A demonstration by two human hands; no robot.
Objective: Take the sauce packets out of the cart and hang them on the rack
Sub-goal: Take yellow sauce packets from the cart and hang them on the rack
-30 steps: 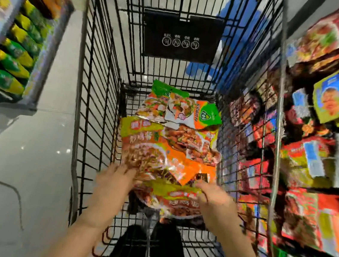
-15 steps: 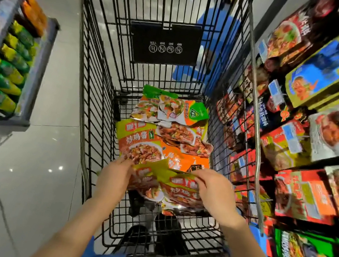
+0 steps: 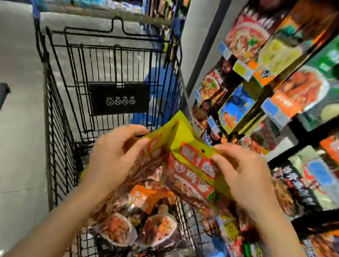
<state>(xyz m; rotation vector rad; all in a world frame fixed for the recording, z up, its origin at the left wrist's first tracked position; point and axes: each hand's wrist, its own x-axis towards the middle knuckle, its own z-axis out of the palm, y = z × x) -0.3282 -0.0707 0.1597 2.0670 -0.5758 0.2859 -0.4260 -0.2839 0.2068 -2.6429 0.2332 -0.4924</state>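
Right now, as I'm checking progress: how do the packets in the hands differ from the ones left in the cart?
The held packets are lifted, gripped at their yellow-green tops by the left hand and right hand; the cart packets lie loose on the cart floor, untouched. Both look orange-red.

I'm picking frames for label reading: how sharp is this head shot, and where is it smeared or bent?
Head view: motion blur smears the hanging packets on the right-hand rack and the far shelves; the yellow-and-red sauce packet held in both hands is sharper, its print only partly legible; the black wire cart bows with wide-angle distortion.
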